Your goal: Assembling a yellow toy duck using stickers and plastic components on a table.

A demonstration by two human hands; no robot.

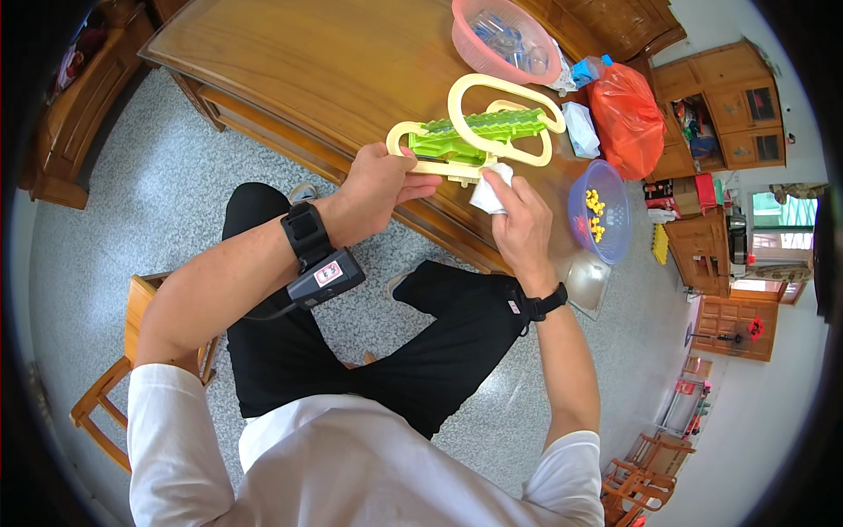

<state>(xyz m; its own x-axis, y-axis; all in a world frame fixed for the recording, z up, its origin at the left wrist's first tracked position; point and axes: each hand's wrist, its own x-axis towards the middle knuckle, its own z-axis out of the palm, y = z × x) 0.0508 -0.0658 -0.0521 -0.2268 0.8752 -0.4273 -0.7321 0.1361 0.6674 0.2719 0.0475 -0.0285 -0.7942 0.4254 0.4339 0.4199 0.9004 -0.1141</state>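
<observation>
At the lower edge of the frame sits the person, in a white shirt and black trousers, on a wooden chair (114,386) over a grey speckled floor (158,202). Both forearms rise toward the middle of the picture. The left hand (379,189), with a black band and a small device at the wrist, is closed around the left end of a cream and green plastic tool (479,132) and holds it just above the near edge of the wooden bench (334,61). The right hand (520,230) is clenched on a small white cloth (490,189) and presses it against the lower side of the tool, near the middle of it. The long axis of the tool runs from the centre of the frame toward the upper right, slightly rising, with its large cream loop at the far end. So the tool lies up and a little left from the right hand, and the left hand is the nearer one to its handle end. Further on the bench, to the right, stands a blue bowl (606,237) with small yellow pieces, then a red plastic bag (628,119), and at the upper edge a pink basket (479,48) with clear small items. Wooden cabinets (729,105) stand in the upper right.
</observation>
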